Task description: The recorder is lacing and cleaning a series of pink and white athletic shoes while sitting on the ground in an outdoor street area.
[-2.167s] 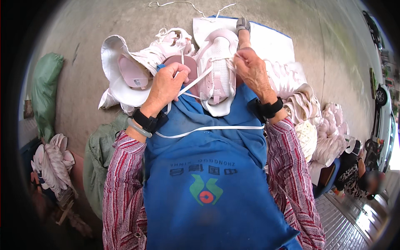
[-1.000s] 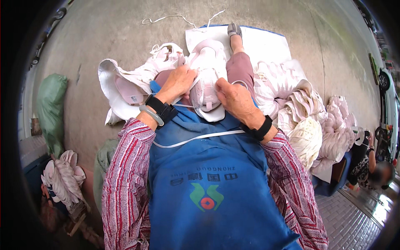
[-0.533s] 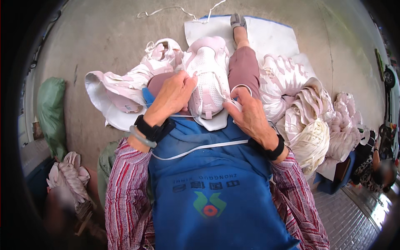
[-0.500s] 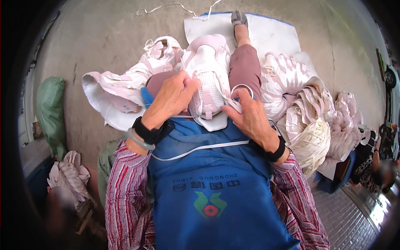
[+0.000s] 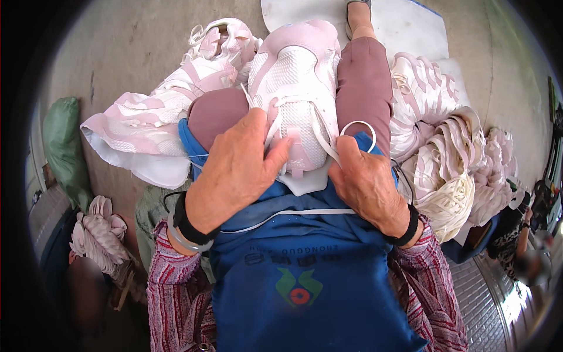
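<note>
A pink and white shoe upper lies over my lap, its tongue end toward me. A white shoelace crosses the tongue and runs to both sides. My left hand is closed at the upper's left edge, thumb lying over toward the tongue; its other fingertips are hidden. One lace end stands up just above this hand. At the right edge, my right hand pinches the lace, and a loop of it curves above the fingers. A long white lace strand lies across my blue apron.
Stacked pink and white shoe uppers lean by my left knee. More uppers and a bundle of cream laces are at my right. A green sack stands far left; a white sheet covers floor ahead. Another person is far right.
The upper appears larger and closer in view. My left thumb has moved away from the index finger toward the tongue. My right hand has closed more tightly on the lace.
</note>
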`<state>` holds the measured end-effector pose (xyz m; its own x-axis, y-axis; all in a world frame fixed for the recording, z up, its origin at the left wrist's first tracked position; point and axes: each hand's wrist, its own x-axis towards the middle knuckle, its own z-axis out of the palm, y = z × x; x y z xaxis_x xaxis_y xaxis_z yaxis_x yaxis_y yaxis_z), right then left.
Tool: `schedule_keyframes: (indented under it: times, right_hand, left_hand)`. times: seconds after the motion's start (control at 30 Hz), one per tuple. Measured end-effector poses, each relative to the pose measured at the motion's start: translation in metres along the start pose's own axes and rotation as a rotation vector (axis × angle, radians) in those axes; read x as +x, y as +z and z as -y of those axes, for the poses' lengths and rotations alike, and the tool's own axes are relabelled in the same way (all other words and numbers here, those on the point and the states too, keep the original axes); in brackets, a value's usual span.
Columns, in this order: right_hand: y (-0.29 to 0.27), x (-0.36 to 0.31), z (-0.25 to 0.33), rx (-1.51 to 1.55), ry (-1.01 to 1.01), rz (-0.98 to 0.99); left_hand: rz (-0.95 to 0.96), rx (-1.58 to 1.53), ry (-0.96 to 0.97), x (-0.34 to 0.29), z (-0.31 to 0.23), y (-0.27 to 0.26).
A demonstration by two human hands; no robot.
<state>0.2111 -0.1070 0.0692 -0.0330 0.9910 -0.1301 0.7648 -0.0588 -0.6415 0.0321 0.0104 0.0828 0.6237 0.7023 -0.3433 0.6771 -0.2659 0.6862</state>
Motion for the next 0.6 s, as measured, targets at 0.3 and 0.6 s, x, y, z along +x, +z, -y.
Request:
schedule_keyframes:
  times: [0.3, 0.6]
  right_hand:
    - [0.004, 0.003, 0.005, 0.018, 0.017, -0.001]
    - [0.007, 0.004, 0.003, 0.012, 0.012, -0.068]
  left_hand:
    - [-0.067, -0.003, 0.079, -0.001, 0.004, 0.002]
    - [-0.257, -0.066, 0.27, 0.019, 0.009, -0.006]
